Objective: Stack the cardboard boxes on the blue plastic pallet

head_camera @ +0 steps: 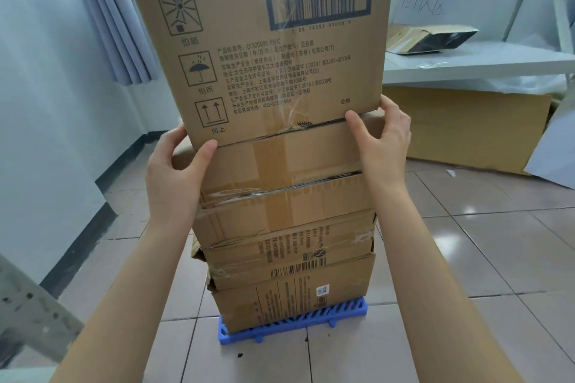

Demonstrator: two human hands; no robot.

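The person is steadying a tall brown cardboard box printed with a barcode and handling symbols point(264, 40), which is sitting on top of a stack of taped brown cardboard boxes point(286, 227) rising from the slatted blue plastic pallet point(348, 312) on the tiled floor. The left hand point(174, 171) is cupping the box's lower left corner, thumb pressed against the front face and fingers wrapped out of sight round the side; the right hand point(382, 137) is doing the same at the lower right corner, thumb lying along the bottom edge. Gripping low at both corners looks meant to square the box over the one beneath, since the pile is leaning a little and its layers are not flush. Off to the right, a white shelf point(466, 65) is carrying an opened, flattened carton point(432, 39), with a large flat sheet of cardboard point(466, 127) leaning below it; a pale blue curtain point(102, 9) is hanging on the left. Nothing is crowding the stack itself.
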